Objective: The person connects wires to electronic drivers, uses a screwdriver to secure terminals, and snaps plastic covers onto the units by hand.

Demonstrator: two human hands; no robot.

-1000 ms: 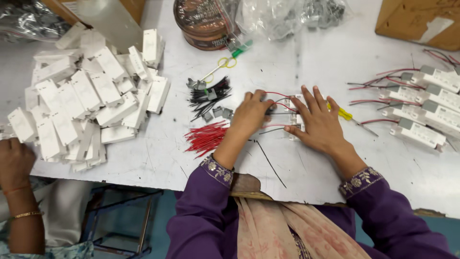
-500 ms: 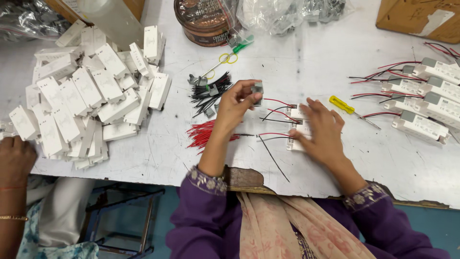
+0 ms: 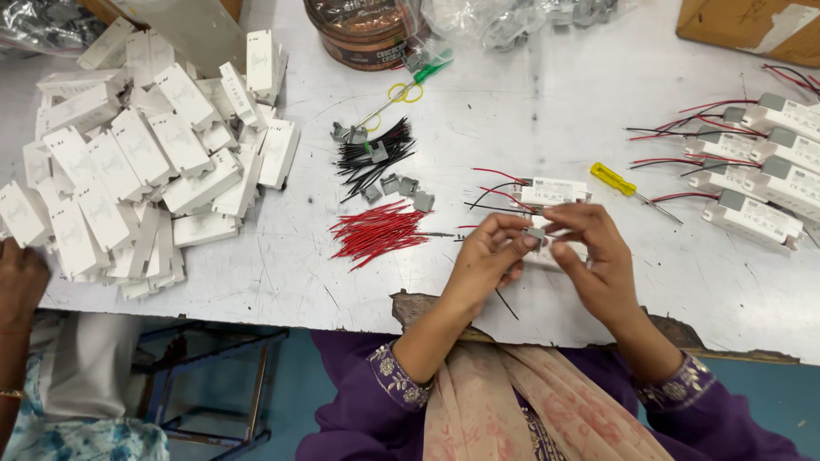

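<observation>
The left hand (image 3: 489,256) and the right hand (image 3: 594,256) meet above the worktop (image 3: 512,119). Their fingers (image 3: 521,242) pinch one small grey clip (image 3: 535,232) between the tips, likely so it stays steady close to the eyes. Just behind the fingers lies one white box (image 3: 551,192) with red and black wires, near enough to grab. Left of the fingers sit one bunch of red wires (image 3: 376,232), one bunch of black wires (image 3: 373,158) and about seven loose grey clips (image 3: 401,186). One yellow screwdriver (image 3: 628,188) lies right of the fingers. Farther right are about five wired boxes (image 3: 756,175). Far left is a big heap of white boxes (image 3: 137,162), too many to count. Another person's hand (image 3: 19,282) rests by the heap.
</observation>
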